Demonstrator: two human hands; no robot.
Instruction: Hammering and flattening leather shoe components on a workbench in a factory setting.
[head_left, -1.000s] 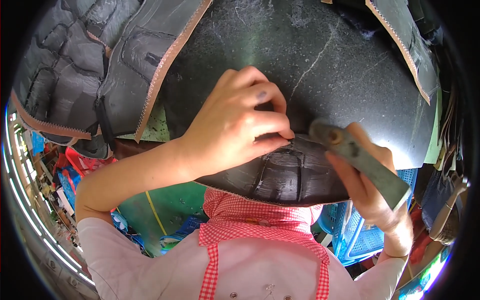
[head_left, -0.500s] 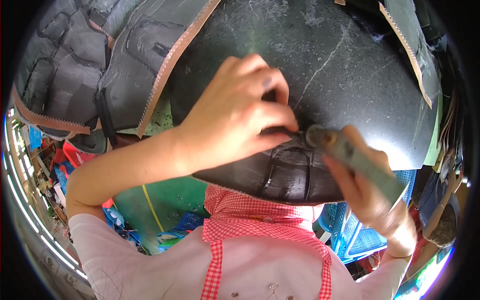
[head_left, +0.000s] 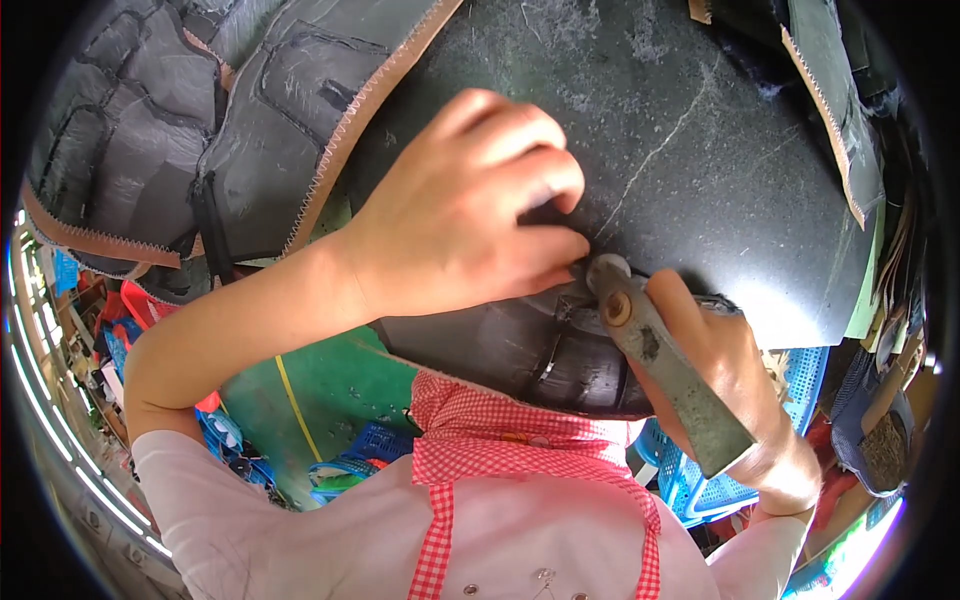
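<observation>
A dark panel [head_left: 500,340] with raised rounded pads and a stitched lower edge lies at the near edge of the black work surface [head_left: 690,170]. My left hand [head_left: 470,205] is closed above it, thumb and index finger pinched at its upper margin. What they grip is mostly hidden; a dark bit shows between the fingers. My right hand [head_left: 715,360] wraps round the flat grey handle of a small hand roller [head_left: 680,385] with a round brass-coloured pivot. The roller's pale wheel [head_left: 608,268] meets the panel's upper margin right beside the left fingertips.
Similar dark padded panels [head_left: 290,110] with brown zigzag-stitched edges are heaped at the far left. Another stitched piece [head_left: 828,120] lies far right. Blue plastic baskets [head_left: 715,480] stand below the surface at right. A red-checked apron [head_left: 520,460] touches the near edge.
The roller's wheel has moved slightly left, toward my left fingertips, and its handle has swung to a steeper angle. My left hand has shifted slightly; the panel has moved little.
</observation>
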